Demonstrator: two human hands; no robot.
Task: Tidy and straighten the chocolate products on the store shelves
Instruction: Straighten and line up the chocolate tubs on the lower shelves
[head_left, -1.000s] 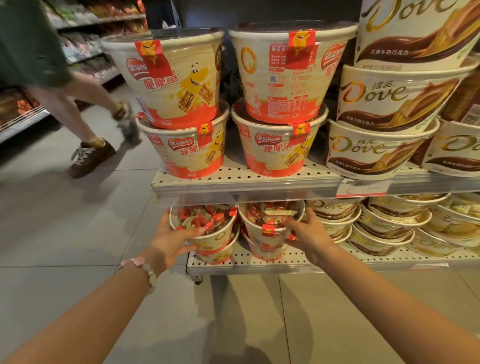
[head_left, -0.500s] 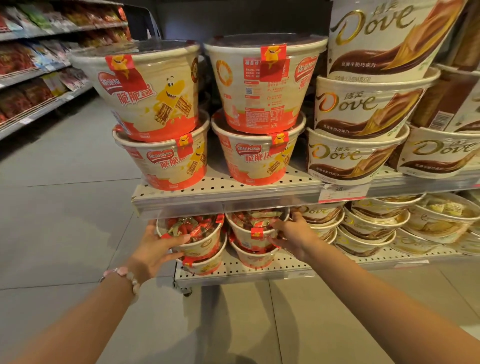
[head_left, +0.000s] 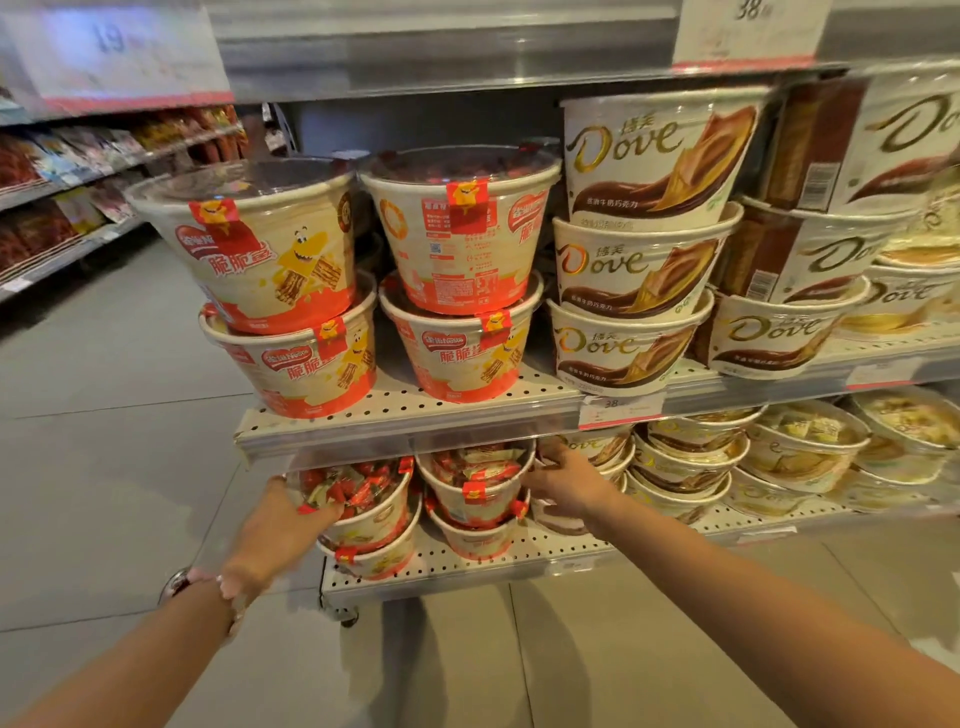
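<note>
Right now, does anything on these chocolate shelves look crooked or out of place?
Yes. The top left Nestle tub sits tilted on the tub beneath, leaning out past the shelf edge. The tub beside it shows its back label.

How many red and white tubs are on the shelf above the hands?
4. Left stack: top tub on bottom tub. Right stack: top tub on bottom tub. More may hide behind them.

The perforated upper shelf (head_left: 405, 410) is carrying red-and-cream Nestle tubs (head_left: 311, 364) stacked in twos at its left end and Dove tubs (head_left: 623, 348) stacked rightward. The lower shelf (head_left: 519, 558) is bearing smaller stacked tubs (head_left: 470, 540) along its front edge.
</note>
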